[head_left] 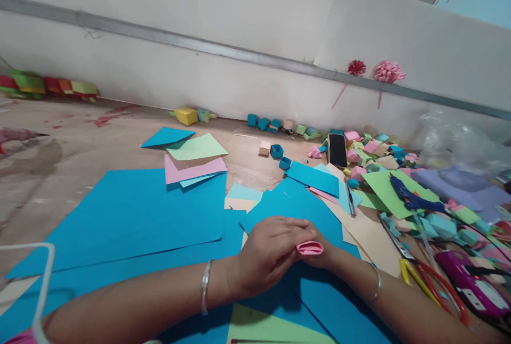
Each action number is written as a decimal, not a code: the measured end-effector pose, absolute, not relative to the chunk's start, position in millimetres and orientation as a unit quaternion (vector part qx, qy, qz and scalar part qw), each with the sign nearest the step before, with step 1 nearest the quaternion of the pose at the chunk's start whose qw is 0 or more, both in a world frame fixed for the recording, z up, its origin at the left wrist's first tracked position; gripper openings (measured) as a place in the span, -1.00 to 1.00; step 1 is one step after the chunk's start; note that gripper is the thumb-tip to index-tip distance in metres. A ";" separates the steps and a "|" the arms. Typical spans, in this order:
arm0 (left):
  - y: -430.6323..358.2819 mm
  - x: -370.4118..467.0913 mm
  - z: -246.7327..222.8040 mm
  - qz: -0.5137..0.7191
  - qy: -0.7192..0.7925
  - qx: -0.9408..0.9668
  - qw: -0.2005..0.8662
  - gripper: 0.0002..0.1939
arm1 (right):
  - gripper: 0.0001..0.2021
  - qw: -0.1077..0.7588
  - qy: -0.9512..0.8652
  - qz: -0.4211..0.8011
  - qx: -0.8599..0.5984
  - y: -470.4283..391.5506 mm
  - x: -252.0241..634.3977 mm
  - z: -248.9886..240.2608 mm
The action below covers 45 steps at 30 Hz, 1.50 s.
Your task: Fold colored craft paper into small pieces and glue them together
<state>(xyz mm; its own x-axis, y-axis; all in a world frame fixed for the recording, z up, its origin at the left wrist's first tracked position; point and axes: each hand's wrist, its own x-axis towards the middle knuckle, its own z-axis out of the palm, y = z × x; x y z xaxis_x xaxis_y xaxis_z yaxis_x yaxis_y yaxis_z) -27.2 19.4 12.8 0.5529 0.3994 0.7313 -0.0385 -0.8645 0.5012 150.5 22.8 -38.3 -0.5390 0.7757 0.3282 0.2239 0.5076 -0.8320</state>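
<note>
My left hand (pixel 271 253) is curled closed over a small piece of folded pink paper (pixel 310 248). Only the paper's flattened, tube-like end shows, level with my left fingertips. Pressed against it from behind is my right hand (pixel 325 252), its fingers mostly hidden under the left one. The paper is squeezed between the two hands. Both hands are above blue paper sheets (pixel 167 211), and a light green sheet (pixel 271 325) lies below them near the front edge.
To the right lie scissors (pixel 433 285), a blue glue gun (pixel 415 195), a magenta device (pixel 473 283), a box cutter (pixel 395 235) and a pen (pixel 351 200). A phone (pixel 337 150) rests beside piled paper pieces (pixel 371 152). Small paper boxes (pixel 276 150) stand toward the wall.
</note>
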 end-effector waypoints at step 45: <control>35.4 -28.5 7.6 0.460 0.179 0.859 0.137 -0.80 | -0.83 0.441 -0.810 0.156 -0.353 5.6 173.0 40.1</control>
<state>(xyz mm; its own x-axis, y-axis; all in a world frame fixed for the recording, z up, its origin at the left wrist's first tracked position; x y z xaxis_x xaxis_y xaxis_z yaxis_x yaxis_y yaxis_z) -28.5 35.4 7.6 0.5120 0.4330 0.7419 0.1814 -0.8987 0.3994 173.0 5.6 40.1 -0.3613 0.7100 0.6045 0.4354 0.7017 -0.5639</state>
